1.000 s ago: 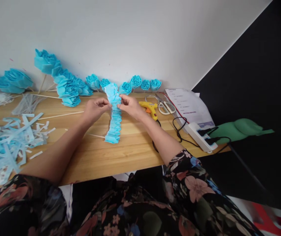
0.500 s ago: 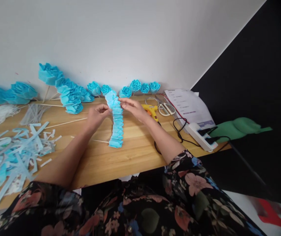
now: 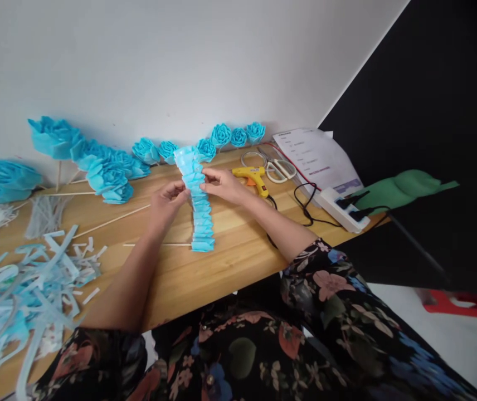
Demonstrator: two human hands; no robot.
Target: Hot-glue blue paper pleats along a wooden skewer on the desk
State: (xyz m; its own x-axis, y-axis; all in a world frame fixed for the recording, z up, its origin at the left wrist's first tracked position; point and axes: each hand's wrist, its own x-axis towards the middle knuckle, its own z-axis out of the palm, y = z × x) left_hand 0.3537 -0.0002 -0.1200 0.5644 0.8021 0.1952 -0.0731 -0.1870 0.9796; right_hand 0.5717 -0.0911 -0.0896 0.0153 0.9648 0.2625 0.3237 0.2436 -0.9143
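A long pleated strip of blue crepe paper point(image 3: 202, 214) stretches down the middle of the table, its folds stacked one over another. My left hand point(image 3: 169, 201) pinches its left edge near the upper part. On the opposite edge, slightly higher, the fingers of my right hand point(image 3: 220, 185) are closed on the same strip. At the strip's lower end a thin wooden stick point(image 3: 159, 244) runs out to the left, partly behind my left forearm. Whether the stick is fixed to the paper I cannot tell.
Blue paper flowers point(image 3: 111, 175) line the wall. Paper scraps point(image 3: 50, 284) cover the table's left side, near clear thin strips point(image 3: 46, 214). To the right lie a yellow glue gun point(image 3: 255, 177), scissors point(image 3: 281, 170), printed sheets point(image 3: 316, 159), a power strip point(image 3: 342, 210) and a green roll point(image 3: 405, 190).
The camera view has turned a little. Both hands stay on the pleated strip, and my right fingers sit slightly lower along its edge.
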